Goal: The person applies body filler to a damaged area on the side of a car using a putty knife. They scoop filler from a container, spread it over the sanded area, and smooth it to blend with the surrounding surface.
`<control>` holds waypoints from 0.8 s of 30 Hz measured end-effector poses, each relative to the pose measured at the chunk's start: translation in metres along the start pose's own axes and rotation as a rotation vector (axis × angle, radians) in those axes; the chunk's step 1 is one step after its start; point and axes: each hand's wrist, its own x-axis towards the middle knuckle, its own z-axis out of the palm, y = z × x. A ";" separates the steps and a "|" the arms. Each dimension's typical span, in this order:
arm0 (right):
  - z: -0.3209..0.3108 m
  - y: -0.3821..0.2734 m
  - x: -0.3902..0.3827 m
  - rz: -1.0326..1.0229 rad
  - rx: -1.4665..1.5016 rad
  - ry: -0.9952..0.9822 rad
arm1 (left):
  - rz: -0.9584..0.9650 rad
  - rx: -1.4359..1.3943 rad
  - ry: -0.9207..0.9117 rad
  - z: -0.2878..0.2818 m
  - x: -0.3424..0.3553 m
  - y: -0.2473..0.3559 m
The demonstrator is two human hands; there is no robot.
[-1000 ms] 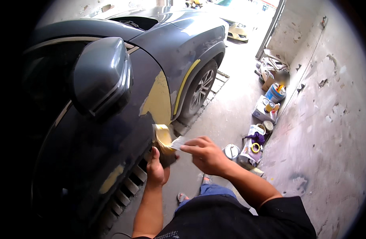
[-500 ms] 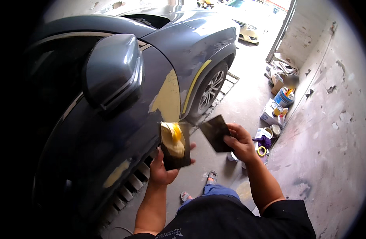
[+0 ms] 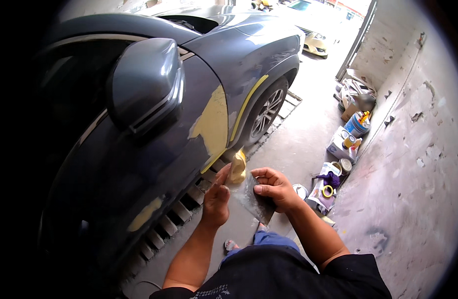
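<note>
My right hand (image 3: 278, 192) pinches a dark, flat spreader (image 3: 254, 202), thumb on its dusty, grey-streaked face. My left hand (image 3: 217, 202) is closed on a second flat plate, turned nearly edge-on and mostly hidden. A thick lump of cream putty (image 3: 238, 170) with a yellow streak sits by the left fingers, at the far edge of the right spreader. Both hands are close together in front of my body, beside a dark grey-blue car (image 3: 164, 164). Dried yellowish filler (image 3: 211, 124) covers a patch of its door near the front wheel.
The car's side mirror (image 3: 147, 82) juts out at the left. Along the right wall (image 3: 403, 164) stand a blue-and-white bucket (image 3: 356, 124), open cans, a purple cloth (image 3: 329, 180) and a yellow tape roll (image 3: 327, 191). A floor grating (image 3: 178, 211) runs beside the car.
The left hand has turned its putty-laden plate up on edge. The right hand has moved left and down, bringing its spreader against or very near the putty.
</note>
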 end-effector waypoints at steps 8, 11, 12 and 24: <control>-0.002 0.020 0.005 -0.018 0.019 0.001 | 0.040 0.058 0.039 0.001 -0.017 -0.003; 0.004 0.011 0.006 -0.085 0.028 0.007 | 0.060 0.202 -0.045 -0.003 -0.024 -0.003; -0.003 0.009 0.006 -0.131 0.026 0.004 | 0.071 0.266 -0.088 -0.007 -0.026 -0.003; 0.019 -0.048 -0.002 -0.411 -0.870 -0.471 | -0.574 -1.061 -0.349 -0.034 -0.039 -0.008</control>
